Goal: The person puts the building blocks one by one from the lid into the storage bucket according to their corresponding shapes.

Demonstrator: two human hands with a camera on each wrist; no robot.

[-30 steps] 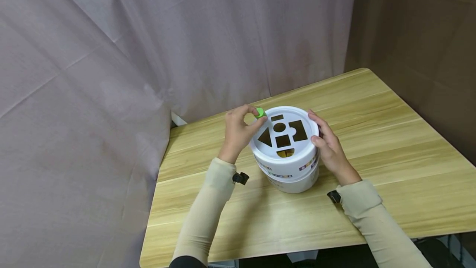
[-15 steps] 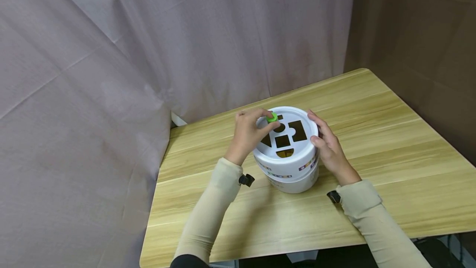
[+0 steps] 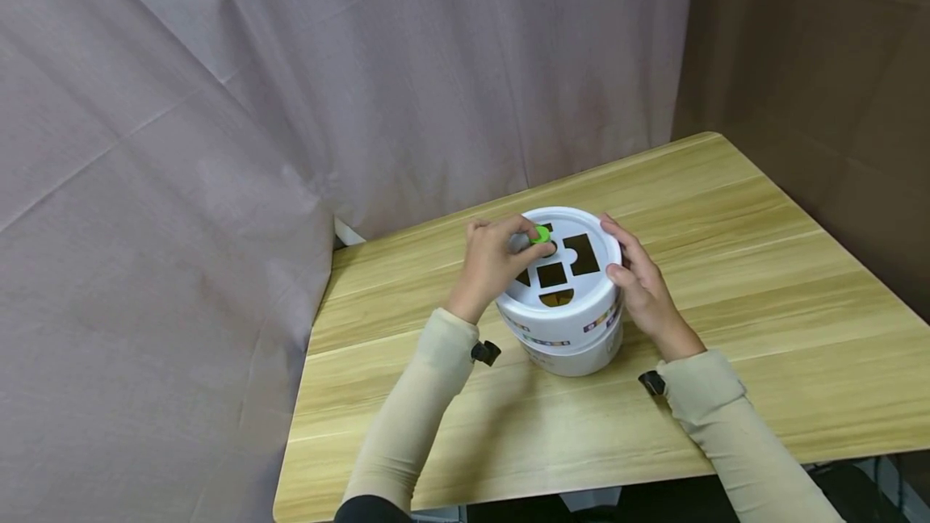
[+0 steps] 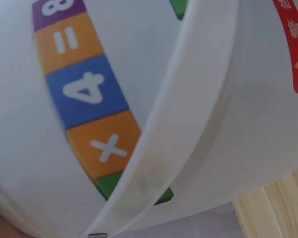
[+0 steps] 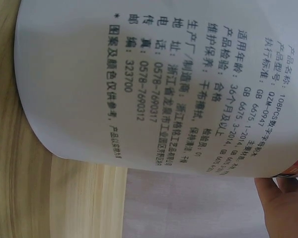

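A white bucket (image 3: 563, 360) stands upright on the table, its lid (image 3: 587, 289) cut with several shaped holes. My left hand (image 3: 488, 265) pinches a small green round block (image 3: 541, 234) between thumb and fingertips, close over the lid beside the round hole, which the fingers partly cover. My right hand (image 3: 645, 289) grips the bucket at the right side of its rim, thumb near the lid's edge. Part of that same right hand (image 5: 288, 213) shows beside the printed wall in the right wrist view. The left wrist view is filled by the wall with coloured number labels (image 4: 92, 91).
A white band-like handle (image 4: 188, 99) crosses the bucket's wall. The wooden table (image 3: 748, 289) extends to both sides, with a grey curtain (image 3: 436, 87) behind it and a brown one (image 3: 821, 87) at right. Yellow shows through the half-round hole (image 3: 558, 299).
My left hand has moved right over the lid with the green block, from its left rim to beside the round hole. The right hand keeps its grip on the bucket.
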